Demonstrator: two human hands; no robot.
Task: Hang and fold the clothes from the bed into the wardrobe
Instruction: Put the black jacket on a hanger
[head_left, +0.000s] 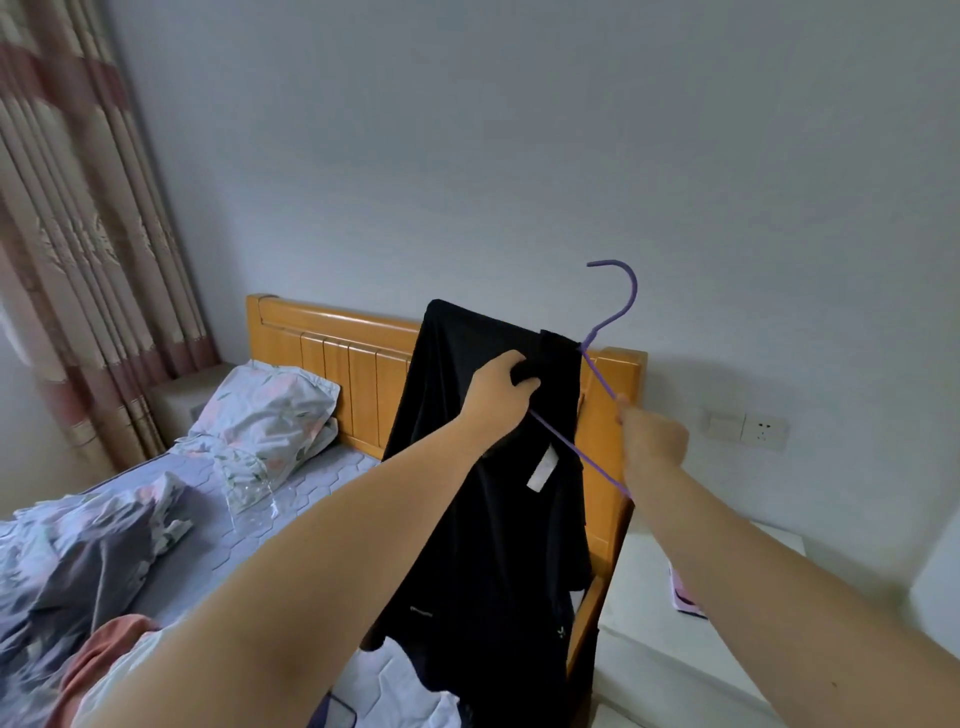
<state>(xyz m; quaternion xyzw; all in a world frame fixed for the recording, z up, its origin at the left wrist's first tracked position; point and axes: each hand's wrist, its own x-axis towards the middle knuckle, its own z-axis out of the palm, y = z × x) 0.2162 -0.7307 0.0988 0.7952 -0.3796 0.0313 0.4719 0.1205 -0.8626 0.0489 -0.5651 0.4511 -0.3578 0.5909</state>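
Clutching black garment (493, 545): left hand (498, 395); right hand (654, 439) fingers (622, 401) pinch purple hanger (634, 293), hook up, bar diagonal.

A black fabric garment (493, 519) hangs in front of the orange wooden headboard (332, 358), draped on a purple wire hanger (634, 290) whose hook rises above it. The left hand (498, 395) grips the garment's top; the right hand (652, 436), just right, pinches the hanger's arm. Left of the garment, a floral pillow (265, 410) leans on the headboard, on the quilted bed (311, 488). A white bedside counter (654, 597) stands right of the bed.
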